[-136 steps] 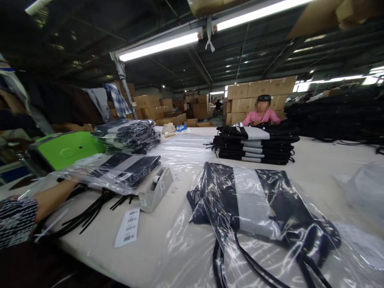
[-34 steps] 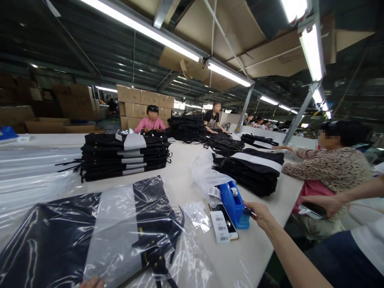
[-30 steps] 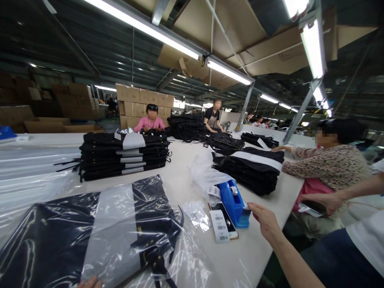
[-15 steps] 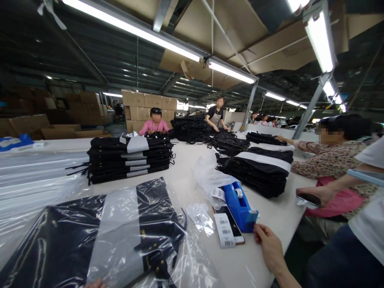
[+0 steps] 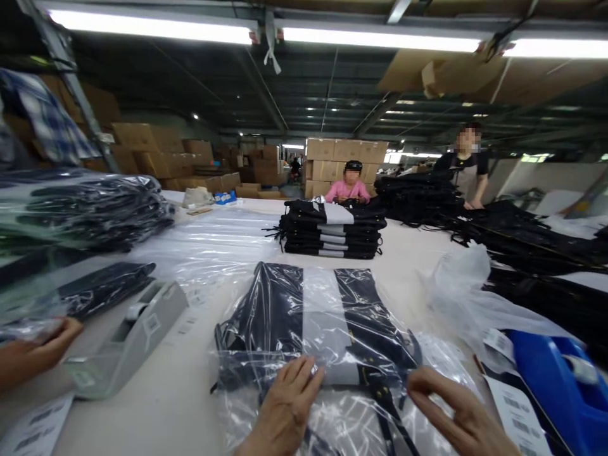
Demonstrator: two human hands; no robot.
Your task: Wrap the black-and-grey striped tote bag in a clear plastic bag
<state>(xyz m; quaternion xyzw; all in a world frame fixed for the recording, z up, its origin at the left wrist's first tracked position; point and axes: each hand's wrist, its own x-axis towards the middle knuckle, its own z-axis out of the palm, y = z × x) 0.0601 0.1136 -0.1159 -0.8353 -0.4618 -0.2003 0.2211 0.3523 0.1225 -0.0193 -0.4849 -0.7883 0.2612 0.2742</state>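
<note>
A black and grey bag in a clear plastic sleeve [image 5: 323, 316] lies on the white table [image 5: 403, 259] straight ahead of me. My left hand [image 5: 285, 405] lies flat on the folded near edge of the sleeve, fingers spread. My right hand [image 5: 456, 415] rests on the plastic at the sleeve's right side, fingers spread, nothing gripped. Black straps run out under the plastic between my two hands.
A grey tape dispenser [image 5: 130, 335] stands to the left, a blue tape dispenser [image 5: 558, 383] at the right with barcode labels [image 5: 515, 408] beside it. Another person's hand [image 5: 35, 351] holds plastic at far left. Stacks of folded bags [image 5: 332, 234] and other workers fill the far side.
My view has swung from the right back to the bag. My right hand left the blue tape dispenser and came onto the plastic; my left hand now lies on the sleeve's fold.
</note>
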